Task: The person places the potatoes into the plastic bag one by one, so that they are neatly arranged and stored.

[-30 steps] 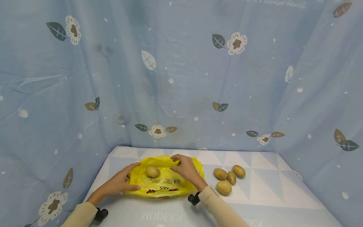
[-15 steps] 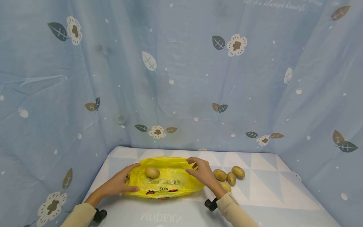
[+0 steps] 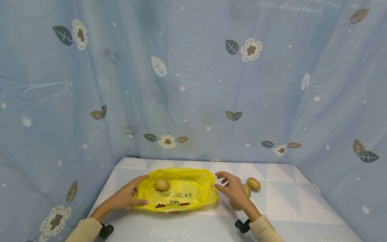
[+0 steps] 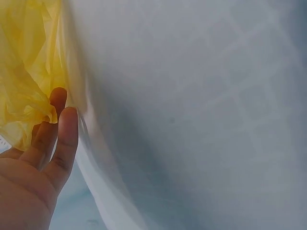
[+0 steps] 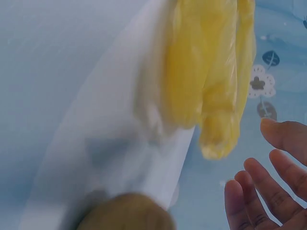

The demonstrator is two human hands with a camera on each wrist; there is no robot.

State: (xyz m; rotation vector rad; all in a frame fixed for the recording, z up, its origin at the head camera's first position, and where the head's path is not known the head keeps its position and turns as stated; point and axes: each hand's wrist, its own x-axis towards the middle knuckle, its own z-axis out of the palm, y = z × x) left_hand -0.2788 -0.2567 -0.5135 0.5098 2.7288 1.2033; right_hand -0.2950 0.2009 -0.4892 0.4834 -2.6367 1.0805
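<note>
A yellow plastic bag lies on the table with its mouth spread wide, one potato inside toward the left. My left hand rests against the bag's left end, thumb and fingers apart; in the left wrist view its nearly straight fingers touch the crumpled plastic. Just off the bag's right end, my right hand has loosely bent fingers and holds nothing. Beyond that hand lies a potato in full view, while another potato and a front potato are partly hidden by it.
The table carries a pale blue and white triangle pattern. Blue printed curtains stand close behind it and along both sides. A black wrist mount sits under the right forearm.
My right hand has moved from over the bag to the right, past its end, and now covers part of the potato group. My left hand stays at the bag's left end.
</note>
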